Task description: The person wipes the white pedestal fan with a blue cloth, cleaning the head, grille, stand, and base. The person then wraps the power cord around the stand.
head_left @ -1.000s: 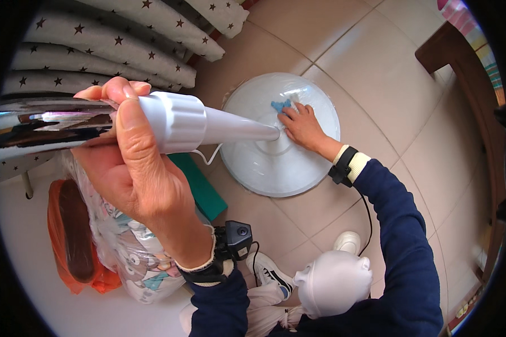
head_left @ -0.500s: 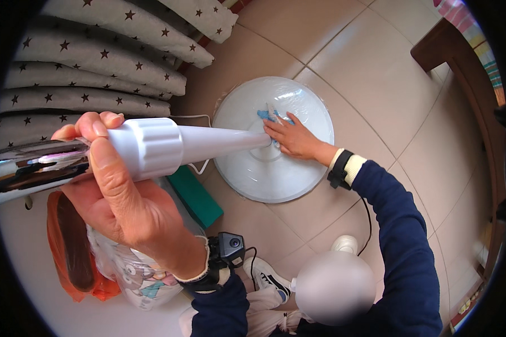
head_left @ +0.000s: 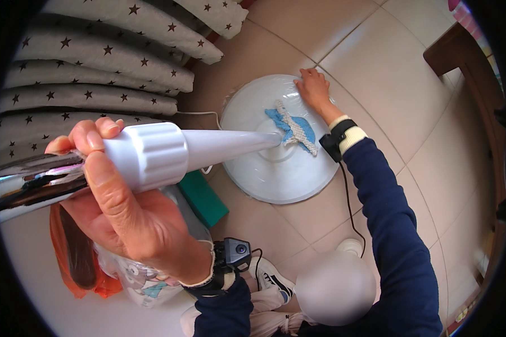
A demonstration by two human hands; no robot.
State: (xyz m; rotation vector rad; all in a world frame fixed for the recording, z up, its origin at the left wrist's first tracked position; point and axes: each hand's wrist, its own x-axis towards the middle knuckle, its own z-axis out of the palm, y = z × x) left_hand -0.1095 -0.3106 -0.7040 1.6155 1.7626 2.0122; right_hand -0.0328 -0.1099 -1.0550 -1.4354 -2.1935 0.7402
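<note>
Across the view runs a floor stand with a chrome pole, a ribbed white collar and a tapering white tube. My left hand is wrapped round the pole just below the collar, in the foreground. The tube leads down to a round white base on the floor, which looks wrapped in clear film. A crumpled blue-and-white cloth lies on the base, right beside the tube's foot. My right hand curls over the base's far right rim, apart from the cloth; its fingertips are partly hidden.
Star-patterned curtains hang at the left. Below them are a green box, an orange bag and a clear plastic bag. A blurred pale ball-like thing is close to me. Dark wooden furniture stands right.
My right hand has let go of the cloth and moved to the base's far right rim. The cloth now lies spread out on the base. My left hand keeps its hold.
</note>
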